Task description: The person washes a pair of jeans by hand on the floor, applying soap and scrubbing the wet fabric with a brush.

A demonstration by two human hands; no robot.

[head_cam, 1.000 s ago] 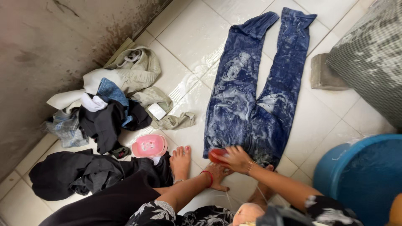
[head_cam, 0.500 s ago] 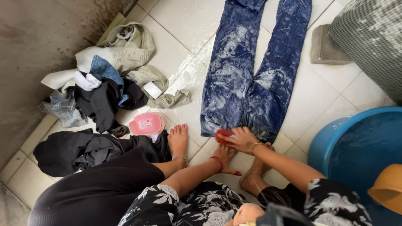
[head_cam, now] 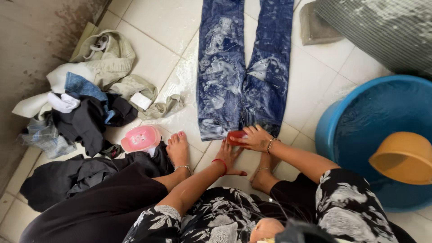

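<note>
Far out to the left of both hands, a heap of mixed laundry [head_cam: 81, 103] is lying against the stained wall [head_cam: 31, 40], dark pieces spilling toward the person's knee. A pink soap dish [head_cam: 140, 138] is sitting just left of the bare foot [head_cam: 177, 148], well left of the fingers.

The left hand [head_cam: 229, 156], red band at the wrist, is pressing flat on the wet tile floor [head_cam: 315, 90], fingers splayed and released, gripping nothing. It is lying just beneath the waistband edge of the jeans [head_cam: 243, 72], near it; contact cannot be told.

Just to its right and a bit farther from the body, the right hand [head_cam: 256, 137] is clenching around a red scrub brush [head_cam: 236, 136]. The brush is sticking out past the fingertips to the left, resting on the waistband. So the right hand is the one on the jeans.

The jeans are lying soapy and flat, long axis running straight away from the fingers toward the top of the view, legs side by side, waistband nearest the hands.

Right of the right forearm, a blue tub [head_cam: 360, 121] of water is standing near, an orange scoop [head_cam: 402, 157] floating in it. A concrete block [head_cam: 315, 27] is sitting far ahead and right of the fingers.
</note>
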